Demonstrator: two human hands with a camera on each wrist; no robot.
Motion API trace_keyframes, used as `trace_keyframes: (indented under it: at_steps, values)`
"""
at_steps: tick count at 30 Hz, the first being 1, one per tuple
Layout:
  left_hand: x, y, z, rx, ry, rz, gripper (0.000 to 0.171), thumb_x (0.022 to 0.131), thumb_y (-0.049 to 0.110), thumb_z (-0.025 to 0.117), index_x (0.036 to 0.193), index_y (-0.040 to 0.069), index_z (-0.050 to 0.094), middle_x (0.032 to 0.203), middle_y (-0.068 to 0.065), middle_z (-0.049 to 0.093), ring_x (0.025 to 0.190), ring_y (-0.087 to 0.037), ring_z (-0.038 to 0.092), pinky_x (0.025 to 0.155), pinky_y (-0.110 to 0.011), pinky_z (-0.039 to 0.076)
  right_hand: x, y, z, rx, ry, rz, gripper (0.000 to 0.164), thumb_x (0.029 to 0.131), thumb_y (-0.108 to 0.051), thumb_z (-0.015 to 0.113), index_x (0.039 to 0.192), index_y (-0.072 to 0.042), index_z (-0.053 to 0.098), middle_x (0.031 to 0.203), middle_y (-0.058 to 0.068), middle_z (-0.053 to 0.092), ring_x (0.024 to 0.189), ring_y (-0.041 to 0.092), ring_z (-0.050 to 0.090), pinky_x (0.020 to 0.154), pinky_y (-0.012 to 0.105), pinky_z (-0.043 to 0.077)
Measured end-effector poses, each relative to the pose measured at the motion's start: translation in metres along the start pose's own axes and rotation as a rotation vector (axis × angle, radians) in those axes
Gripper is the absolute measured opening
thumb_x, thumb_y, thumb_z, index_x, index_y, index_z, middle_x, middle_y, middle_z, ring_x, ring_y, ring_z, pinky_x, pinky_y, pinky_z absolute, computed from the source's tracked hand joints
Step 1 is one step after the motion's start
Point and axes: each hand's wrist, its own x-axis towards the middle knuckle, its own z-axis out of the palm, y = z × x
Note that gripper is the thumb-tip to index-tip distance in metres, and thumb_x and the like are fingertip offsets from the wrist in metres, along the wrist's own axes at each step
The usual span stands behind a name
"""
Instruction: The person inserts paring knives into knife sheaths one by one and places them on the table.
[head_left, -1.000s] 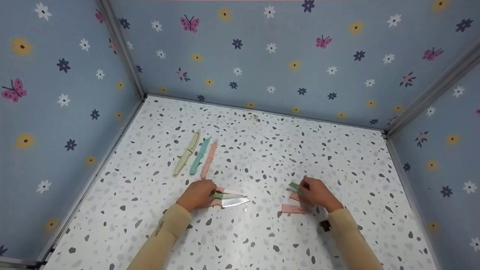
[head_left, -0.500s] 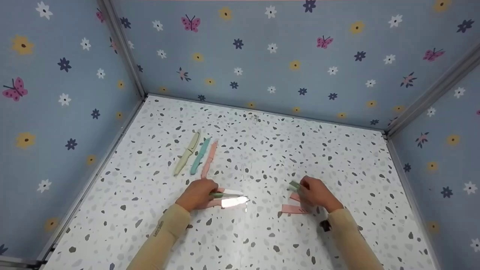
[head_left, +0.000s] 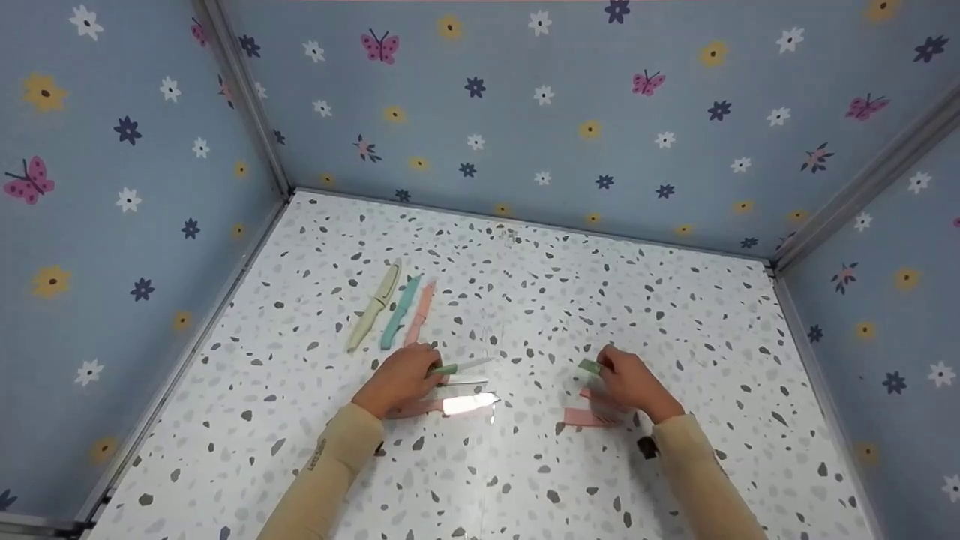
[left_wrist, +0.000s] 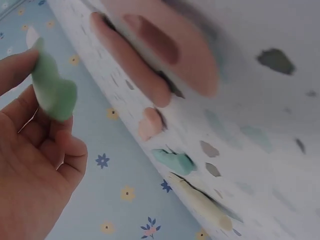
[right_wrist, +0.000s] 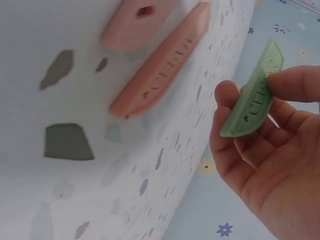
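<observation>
The left hand (head_left: 401, 379) pinches the green knife (head_left: 445, 369) by its handle, between thumb and fingers, and the blade points between 2 and 3 o'clock, toward the side of the other hand. The right hand (head_left: 636, 382) pinches the green sheath (right_wrist: 256, 95), which bears letters and sticks out at about 10 o'clock from this hand. The green knife and the green sheath are well apart. Close to the left hand, at 3 o'clock, lies a small pink knife (head_left: 466, 379), partly hidden; at 4 o'clock is a large pink knife (head_left: 469, 405) with a bright, shining blade. Near the right hand, at 8 to 9 o'clock, there are a narrow pink sheath (right_wrist: 162, 65) and a wide pink sheath (head_left: 581, 416). Farther, from 11 to 12 o'clock of the left hand, a cream knife (head_left: 365, 323), a teal knife (head_left: 401, 313) and a slim pink knife (head_left: 422, 309) lie side by side on the speckled table (head_left: 540, 480). Beyond, at 12 o'clock, stands a blue flowered wall (head_left: 510, 124).
</observation>
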Motion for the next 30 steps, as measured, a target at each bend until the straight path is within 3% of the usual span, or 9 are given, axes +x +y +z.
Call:
trace_keyframes:
  at_steps: [6,9,15,22,30]
  values:
    - [0.004,0.009,0.000,-0.118,0.003,0.009,0.011,0.096,0.022,0.053,0.087,0.016,0.055,0.070,0.005,0.049,0.064,-0.014,0.046,0.063,-0.031,0.041,0.001,-0.009,-0.002,0.005,0.005,-0.040,0.007,0.093,-0.005,0.044,0.095,-0.008,0.050,0.078,0.003,0.056,0.068,0.017,0.050,0.065,0.036,0.041]
    - [0.008,0.016,0.000,-0.142,0.017,0.038,0.010,0.096,0.021,0.048,0.089,0.016,0.053,0.068,0.004,0.049,0.061,-0.013,0.045,0.061,-0.030,0.040,0.003,-0.015,-0.002,0.018,0.002,-0.041,0.009,0.093,-0.004,0.042,0.095,-0.008,0.049,0.078,0.003,0.055,0.068,0.018,0.049,0.066,0.036,0.041]
    - [0.016,0.034,-0.002,-0.174,-0.018,0.054,0.009,0.098,0.020,0.042,0.094,0.016,0.049,0.066,0.003,0.046,0.058,-0.012,0.042,0.057,-0.030,0.038,0.006,-0.026,-0.001,0.021,0.001,-0.072,0.009,0.094,-0.003,0.041,0.096,-0.008,0.049,0.075,0.002,0.050,0.067,0.017,0.046,0.065,0.036,0.039]
    - [0.024,0.050,0.000,-0.169,-0.030,0.065,0.010,0.098,0.022,0.042,0.096,0.017,0.050,0.068,0.003,0.048,0.058,-0.012,0.044,0.057,-0.029,0.039,0.009,-0.039,0.002,0.006,0.003,-0.116,0.013,0.097,-0.013,0.046,0.095,-0.007,0.057,0.072,-0.001,0.049,0.066,0.016,0.045,0.065,0.035,0.038]
    - [0.028,0.057,0.007,-0.113,0.018,0.148,0.021,0.100,0.028,0.044,0.083,0.017,0.048,0.066,0.004,0.041,0.059,-0.011,0.040,0.059,-0.029,0.037,0.009,-0.052,0.004,0.025,-0.024,-0.187,0.021,0.100,-0.022,0.047,0.083,-0.014,0.057,0.067,-0.004,0.047,0.060,0.012,0.043,0.059,0.032,0.037]
